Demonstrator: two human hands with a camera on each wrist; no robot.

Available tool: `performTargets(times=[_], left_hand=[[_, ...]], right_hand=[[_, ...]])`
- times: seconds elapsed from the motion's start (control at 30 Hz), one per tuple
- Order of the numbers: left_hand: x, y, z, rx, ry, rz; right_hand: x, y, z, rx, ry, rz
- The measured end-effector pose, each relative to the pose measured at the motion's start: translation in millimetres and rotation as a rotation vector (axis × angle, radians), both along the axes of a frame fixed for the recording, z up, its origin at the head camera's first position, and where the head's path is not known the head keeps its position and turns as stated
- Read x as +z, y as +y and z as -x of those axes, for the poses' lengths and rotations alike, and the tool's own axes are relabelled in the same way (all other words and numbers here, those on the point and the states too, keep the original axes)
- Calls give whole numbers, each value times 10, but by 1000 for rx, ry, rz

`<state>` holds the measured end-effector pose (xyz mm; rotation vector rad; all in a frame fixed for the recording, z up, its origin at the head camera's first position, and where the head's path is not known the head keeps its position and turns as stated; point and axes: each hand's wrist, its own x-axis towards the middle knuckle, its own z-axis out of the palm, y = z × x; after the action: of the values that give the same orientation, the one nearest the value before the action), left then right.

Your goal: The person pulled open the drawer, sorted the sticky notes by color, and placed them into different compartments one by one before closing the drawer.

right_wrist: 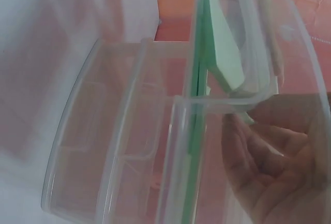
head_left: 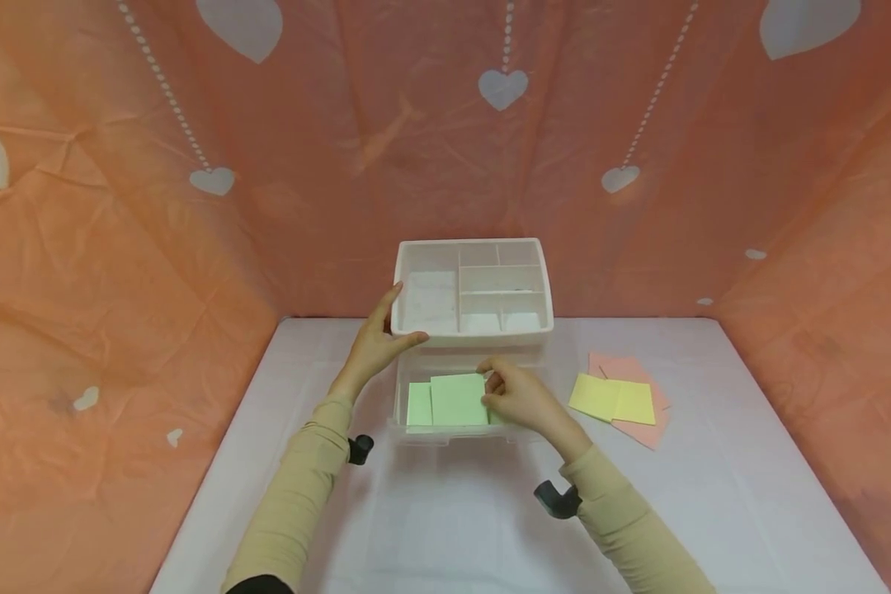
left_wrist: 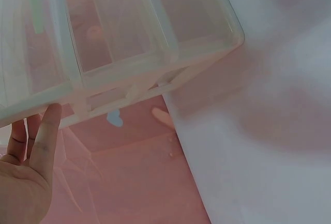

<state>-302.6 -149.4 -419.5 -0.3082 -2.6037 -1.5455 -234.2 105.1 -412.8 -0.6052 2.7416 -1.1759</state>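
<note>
A white organizer (head_left: 431,301) with a divided top tray stands at the table's back. Its clear front drawer (head_left: 445,437) is pulled out and holds light green paper squares (head_left: 419,404). My left hand (head_left: 374,351) touches the organizer's front left corner, thumb on the front rim, fingers along the left side. In the left wrist view, the straight fingers (left_wrist: 45,141) of that hand meet the wall. Over the drawer, my right hand (head_left: 520,398) pinches the right edge of a green paper square (head_left: 458,400). The right wrist view shows green paper (right_wrist: 222,53) tilted behind clear plastic.
Yellow paper squares (head_left: 612,400) lie on pink ones (head_left: 649,433) on the white table (head_left: 728,462), right of the organizer. An orange curtain with pale hearts (head_left: 379,165) encloses the back and both sides. Black straps (head_left: 557,499) show at the wrists.
</note>
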Motion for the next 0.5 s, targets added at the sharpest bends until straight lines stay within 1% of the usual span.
performTargets(times=[0.17,0.3,0.4,0.5], left_hand=[[14,-3,-8,8,-3,33],[29,1,-15,7,-9,35],[32,4,-20,8,-5,35],[23,5,-17,4,-2,32]], right_hand=[[-3,-10,-5,-14,19,-13],[-5,-10,5,-30,52,-8],[0,-6,0,-36,92,9],[16,5,-22,-52,115,47]])
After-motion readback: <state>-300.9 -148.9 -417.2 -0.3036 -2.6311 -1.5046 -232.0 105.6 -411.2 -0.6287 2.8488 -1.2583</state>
